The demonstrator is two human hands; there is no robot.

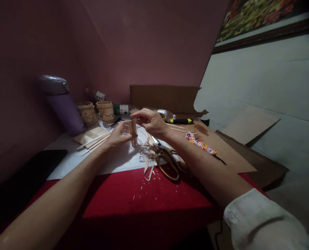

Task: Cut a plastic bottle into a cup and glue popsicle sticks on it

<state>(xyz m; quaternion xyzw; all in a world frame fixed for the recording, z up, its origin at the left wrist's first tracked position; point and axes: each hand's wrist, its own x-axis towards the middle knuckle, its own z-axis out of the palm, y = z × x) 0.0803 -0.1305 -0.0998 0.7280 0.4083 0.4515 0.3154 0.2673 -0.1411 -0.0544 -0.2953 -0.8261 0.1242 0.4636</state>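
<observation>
My left hand [119,133] is closed around a small clear plastic cup [126,130] that has wooden craft sticks [133,132] standing upright along its side. Just above the sticks' top ends, my right hand [150,119] has its fingertips pinched together; whatever they hold is too small to make out. Below the right wrist lie large scissors [167,161] with bronze handles, beside cut stick pieces [147,161] and splinters. A stack of flat craft sticks [92,137] rests left of the left hand.
Two stick-covered cups [106,113] stand behind, near a leaning purple bottle [66,109]. Plastic bottles [122,109] lie along the back. A black-and-yellow cutter [181,121] and a flowered strip [200,143] are on the right. White paper [118,163] covers part of the red tablecloth [113,198].
</observation>
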